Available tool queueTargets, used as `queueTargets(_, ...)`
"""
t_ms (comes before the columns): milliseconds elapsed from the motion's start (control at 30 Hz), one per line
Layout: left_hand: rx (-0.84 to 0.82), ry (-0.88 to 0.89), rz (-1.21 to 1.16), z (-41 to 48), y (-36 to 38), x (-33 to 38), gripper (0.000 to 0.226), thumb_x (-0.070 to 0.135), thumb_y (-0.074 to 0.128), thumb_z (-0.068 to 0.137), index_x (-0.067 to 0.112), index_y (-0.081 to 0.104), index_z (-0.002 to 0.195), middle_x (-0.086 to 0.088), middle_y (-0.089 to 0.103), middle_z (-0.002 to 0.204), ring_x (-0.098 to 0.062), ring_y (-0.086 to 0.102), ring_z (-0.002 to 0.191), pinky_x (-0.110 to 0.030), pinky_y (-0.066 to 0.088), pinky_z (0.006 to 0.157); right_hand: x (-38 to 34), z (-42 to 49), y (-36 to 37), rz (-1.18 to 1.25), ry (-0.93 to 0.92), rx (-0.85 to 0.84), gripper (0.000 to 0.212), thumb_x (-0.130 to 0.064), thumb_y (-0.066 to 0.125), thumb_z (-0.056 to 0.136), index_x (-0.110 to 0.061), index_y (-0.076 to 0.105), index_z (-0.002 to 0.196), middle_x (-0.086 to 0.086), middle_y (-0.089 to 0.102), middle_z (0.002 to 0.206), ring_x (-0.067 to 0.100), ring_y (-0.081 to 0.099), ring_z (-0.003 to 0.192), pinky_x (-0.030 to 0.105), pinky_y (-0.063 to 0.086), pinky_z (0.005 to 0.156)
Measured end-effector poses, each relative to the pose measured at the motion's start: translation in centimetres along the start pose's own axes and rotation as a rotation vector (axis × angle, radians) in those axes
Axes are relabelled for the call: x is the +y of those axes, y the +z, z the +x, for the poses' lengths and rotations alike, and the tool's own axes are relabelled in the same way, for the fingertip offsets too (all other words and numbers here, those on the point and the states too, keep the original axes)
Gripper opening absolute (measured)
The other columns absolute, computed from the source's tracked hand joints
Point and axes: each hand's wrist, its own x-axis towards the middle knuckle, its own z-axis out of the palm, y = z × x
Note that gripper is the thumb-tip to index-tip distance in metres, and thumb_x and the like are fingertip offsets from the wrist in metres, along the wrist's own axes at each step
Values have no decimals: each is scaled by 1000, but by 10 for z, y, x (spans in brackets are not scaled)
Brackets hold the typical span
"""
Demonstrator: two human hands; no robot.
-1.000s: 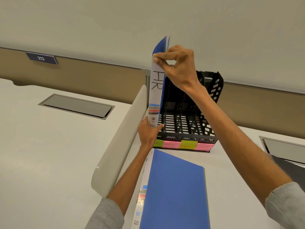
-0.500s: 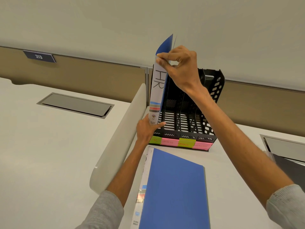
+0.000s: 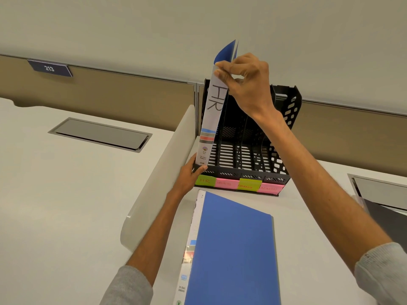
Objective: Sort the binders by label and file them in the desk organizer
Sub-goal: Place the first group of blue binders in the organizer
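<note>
Lower now, HR binder [image 3: 212, 119] entering organizer [image 3: 246, 150]

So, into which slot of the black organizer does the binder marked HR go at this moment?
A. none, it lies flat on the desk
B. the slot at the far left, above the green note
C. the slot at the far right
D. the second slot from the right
B: the HR binder stands upright at the far-left slot of the desk organizer, above the green sticky note; the right hand pinches its top, the left hand steadies its foot.
</note>
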Motion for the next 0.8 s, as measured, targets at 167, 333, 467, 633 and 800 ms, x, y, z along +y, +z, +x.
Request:
queueTargets(167, 274, -94, 113, 11, -12, 4, 58, 49, 85, 65, 14, 68, 108, -5, 73, 112, -21, 70, 97, -27, 54, 79, -1, 4, 4, -7, 29, 19, 27, -30, 68, 90, -9, 76, 105, 7, 74, 83, 24, 61, 84, 40, 53, 69)
queueTargets(333, 326, -122, 197, 14, -11, 5, 47, 57, 83, 63, 18, 66, 82, -4, 75, 95, -17, 66, 86, -26, 51, 68, -2, 2, 4, -63, -8, 47, 26, -29, 67, 90, -8, 77, 103, 6, 74, 81, 22, 61, 81, 37, 52, 71)
queueTargets(467, 346, -139, 257, 17, -11, 9, 50, 60, 82, 62, 15, 66, 79, -3, 75, 91, -19, 66, 86, -30, 52, 65, -1, 2, 2, -66, -21, 48, 27, -29, 67, 90, -7, 76, 103, 7, 74, 81, 22, 62, 80, 35, 53, 70)
queueTargets(633, 281, -237, 285, 24, -14, 15, 49, 59, 83, 61, 17, 62, 72, 0, 74, 88, -12, 59, 70, -30, 52, 62, 0, 4, 0, -77, -11, 19, 29, -31, 66, 91, -8, 76, 106, 7, 74, 84, 22, 62, 83, 35, 53, 72)
queueTargets(800, 172, -332, 273, 36, -21, 24, 48, 53, 85, 64, 11, 68, 79, -5, 74, 86, -22, 68, 72, -39, 60, 71, -3, 0, 6, -78, -11, -93, 30, -33, 66, 91, -11, 75, 108, 5, 74, 89, 17, 59, 86, 27, 51, 76)
